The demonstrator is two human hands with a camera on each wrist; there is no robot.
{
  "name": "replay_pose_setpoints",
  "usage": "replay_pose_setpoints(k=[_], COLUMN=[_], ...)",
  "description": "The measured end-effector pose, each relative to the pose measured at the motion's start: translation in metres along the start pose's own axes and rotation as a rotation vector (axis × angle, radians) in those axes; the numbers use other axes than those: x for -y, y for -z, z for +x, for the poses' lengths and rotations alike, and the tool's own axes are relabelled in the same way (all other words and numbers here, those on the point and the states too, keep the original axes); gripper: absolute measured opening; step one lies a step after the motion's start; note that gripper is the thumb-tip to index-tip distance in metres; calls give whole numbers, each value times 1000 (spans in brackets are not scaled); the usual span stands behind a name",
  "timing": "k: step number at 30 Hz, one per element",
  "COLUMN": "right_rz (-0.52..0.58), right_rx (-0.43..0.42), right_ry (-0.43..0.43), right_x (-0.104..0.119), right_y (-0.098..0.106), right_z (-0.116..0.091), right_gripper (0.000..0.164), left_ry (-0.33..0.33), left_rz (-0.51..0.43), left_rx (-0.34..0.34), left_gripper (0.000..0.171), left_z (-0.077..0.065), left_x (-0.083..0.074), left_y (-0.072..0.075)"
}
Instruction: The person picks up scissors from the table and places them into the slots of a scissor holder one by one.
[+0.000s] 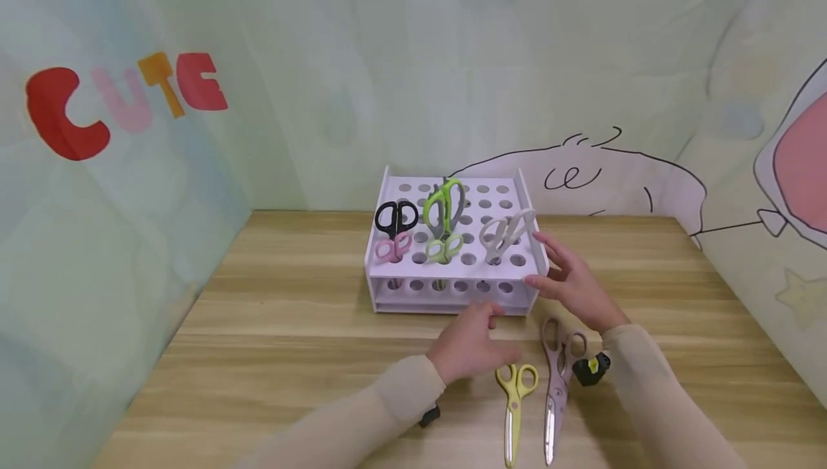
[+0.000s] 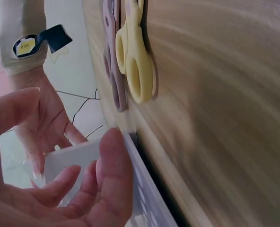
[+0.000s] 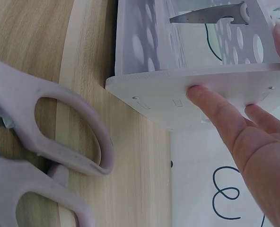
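A white rack [image 1: 431,269] with rows of round holes stands upright, with several scissors in its top: a black pair [image 1: 396,218], a pink pair [image 1: 394,247], bright green-and-grey scissors [image 1: 444,207], a pale green pair [image 1: 444,247] and a light grey pair [image 1: 507,235]. My right hand [image 1: 577,289] presses extended fingertips to the rack's right side panel [image 3: 152,90]. Just in front of the rack, my left hand [image 1: 470,345] hovers with loosely bent fingers and nothing in them. Yellow scissors [image 1: 514,401] and larger mauve scissors [image 1: 558,383] lie nearby, handles toward the rack.
The wooden table [image 1: 278,368] reaches back to a printed cloth wall [image 1: 336,81], with the rack standing near that far edge. A second cloth panel [image 1: 116,239] borders the left side. Inside the rack, a blade [image 3: 211,14] hangs below the top shelf.
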State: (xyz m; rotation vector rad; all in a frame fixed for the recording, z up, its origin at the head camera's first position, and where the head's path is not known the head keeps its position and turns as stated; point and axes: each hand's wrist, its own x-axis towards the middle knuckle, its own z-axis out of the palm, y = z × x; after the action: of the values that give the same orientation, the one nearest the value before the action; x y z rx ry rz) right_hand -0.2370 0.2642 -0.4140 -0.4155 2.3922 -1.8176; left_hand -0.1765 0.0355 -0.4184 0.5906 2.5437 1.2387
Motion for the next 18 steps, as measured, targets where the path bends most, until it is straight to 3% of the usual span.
replay_pose_setpoints(k=[5, 10, 18], right_rz=[-3, -13, -7], right_rx=[-7, -5, -5], right_ry=[-2, -7, -4], right_x=[-1, 0, 0], right_y=[-1, -1, -1], right_z=[-2, -3, -1], right_gripper=[82, 82, 81], left_ry=[-11, -11, 33], left_rz=[62, 204, 352], left_rx=[53, 97, 101], left_gripper=[57, 63, 70], left_z=[-3, -6, -8], left_x=[-1, -4, -2], left_y=[-9, -17, -30])
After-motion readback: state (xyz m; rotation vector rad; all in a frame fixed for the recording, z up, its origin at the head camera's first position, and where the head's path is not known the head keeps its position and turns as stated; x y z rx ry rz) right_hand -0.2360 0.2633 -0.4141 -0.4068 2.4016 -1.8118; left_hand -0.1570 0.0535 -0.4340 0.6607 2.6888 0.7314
